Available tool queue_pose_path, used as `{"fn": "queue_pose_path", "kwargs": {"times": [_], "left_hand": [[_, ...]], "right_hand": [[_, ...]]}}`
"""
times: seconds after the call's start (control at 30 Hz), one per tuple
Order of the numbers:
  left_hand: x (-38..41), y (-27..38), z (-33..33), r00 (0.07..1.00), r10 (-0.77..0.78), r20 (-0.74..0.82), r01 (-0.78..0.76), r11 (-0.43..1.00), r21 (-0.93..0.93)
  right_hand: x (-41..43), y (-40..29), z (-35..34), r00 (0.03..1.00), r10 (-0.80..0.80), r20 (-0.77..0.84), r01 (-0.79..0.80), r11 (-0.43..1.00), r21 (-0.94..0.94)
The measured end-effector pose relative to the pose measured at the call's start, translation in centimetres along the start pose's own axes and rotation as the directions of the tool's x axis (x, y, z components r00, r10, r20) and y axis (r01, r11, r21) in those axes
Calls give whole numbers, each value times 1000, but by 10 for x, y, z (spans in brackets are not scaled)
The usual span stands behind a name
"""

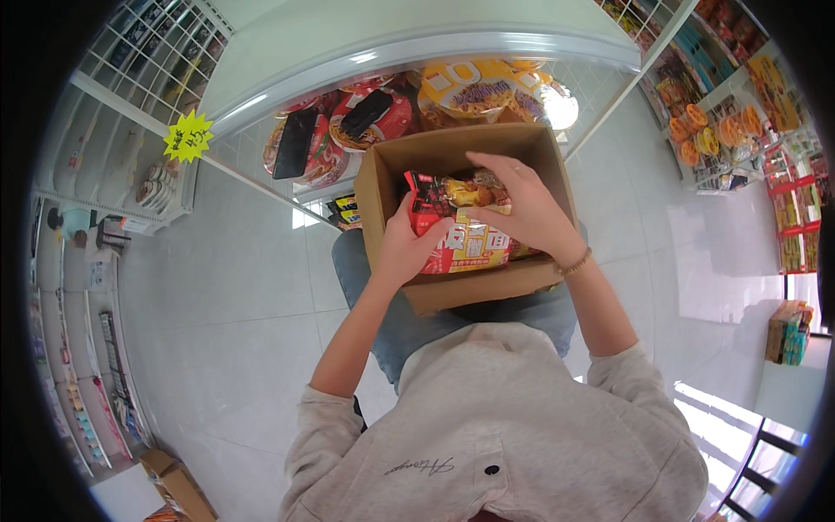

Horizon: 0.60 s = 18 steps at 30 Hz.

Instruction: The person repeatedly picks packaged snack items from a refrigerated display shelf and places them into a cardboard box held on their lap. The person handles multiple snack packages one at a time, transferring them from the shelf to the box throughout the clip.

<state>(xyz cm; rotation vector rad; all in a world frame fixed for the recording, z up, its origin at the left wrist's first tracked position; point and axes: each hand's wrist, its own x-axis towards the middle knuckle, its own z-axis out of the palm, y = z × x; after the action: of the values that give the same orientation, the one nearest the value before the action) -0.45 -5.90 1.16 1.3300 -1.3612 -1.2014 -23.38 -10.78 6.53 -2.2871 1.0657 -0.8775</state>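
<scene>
An open cardboard box (430, 297) rests on my lap, with several shiny food packets inside. My left hand (409, 245) grips the left edge of a red and yellow instant-noodle packet (473, 245), its thumb on the front face. The packet bears large printed characters and lies tilted at the mouth of the box. Over its right part is my right hand (525, 205), fingers spread and thumb resting against the packet. A darker packet with a food picture (466, 190) shows just beyond it. The lower packets are mostly hidden by the hands and the box walls.
Ahead stands a white shelf (417, 26) with a clear front strip. Below are red noodle bowls (326, 156), yellow noodle bowls (466, 88) and a black phone (295, 143). A yellow price tag (188, 136) juts out left. Stocked shelves (730, 130) stand right.
</scene>
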Motion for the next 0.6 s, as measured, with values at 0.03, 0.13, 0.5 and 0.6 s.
{"fn": "queue_pose_path", "kwargs": {"times": [0.03, 0.13, 0.5, 0.6], "left_hand": [[-1, -1, 0, 999, -32, -20, 31, 999, -44], [-3, 5, 1, 1000, 12, -4, -12, 998, -63], [-7, 2, 7, 988, 79, -129, -84, 996, -28], [-6, 3, 9, 983, 124, -138, -122, 992, 23]], "right_hand": [[-3, -2, 0, 999, 30, -42, -30, 1000, 4], [-11, -3, 2, 989, 95, -110, -88, 994, 64], [-20, -48, 34, 987, 43, 157, 25, 913, -408], [-19, -41, 46, 987, 66, 146, 12, 881, -472]]}}
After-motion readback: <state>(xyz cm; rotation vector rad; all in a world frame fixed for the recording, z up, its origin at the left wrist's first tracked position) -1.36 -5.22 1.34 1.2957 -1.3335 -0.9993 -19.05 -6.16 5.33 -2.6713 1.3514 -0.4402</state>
